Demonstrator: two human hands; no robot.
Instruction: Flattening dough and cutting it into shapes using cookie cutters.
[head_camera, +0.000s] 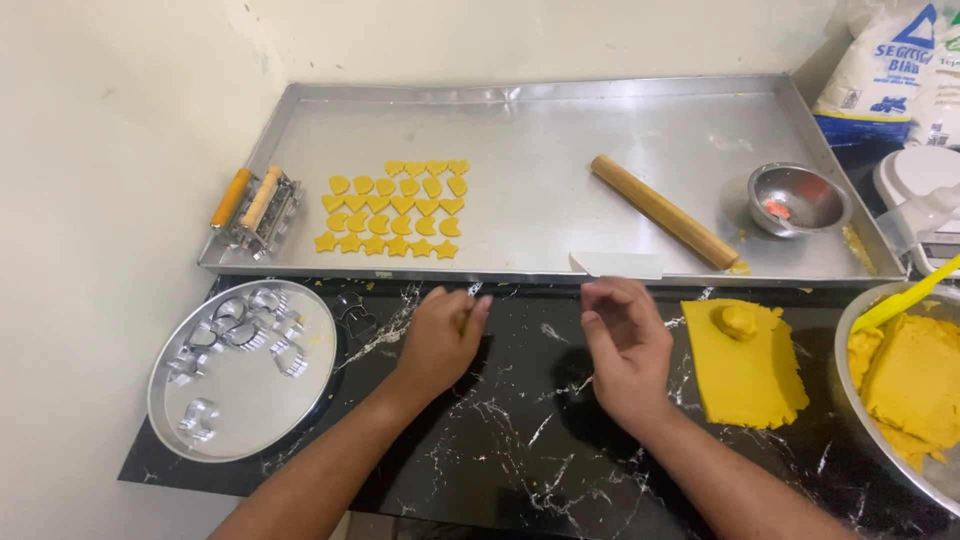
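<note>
Hovering just above the black marble counter (520, 440), my left hand (440, 340) is curled, fingers drawn together around a small yellow bit of dough (461, 318) that barely peeks out by the thumb; how firmly I grip it I cannot tell. My right hand (625, 345) hangs beside it, fingers loosely bent and apart, holding nothing. Left of me sits a round metal plate (300, 420) of cookie cutters (240, 335), kept within reach. On my right lies a rolled yellow dough slab (745, 380) with a lump on top, and a bowl of more dough (915, 380), cut off by the frame's edge. Beyond, the big steel tray (560, 150) holds rows of cut hearts and stars (395, 208), packed close to save room, a wooden rolling pin (662, 210), a roller cutter (258, 208), a white scraper (618, 264), and a small steel bowl (797, 198) whose reddish contents I can't make out.
</note>
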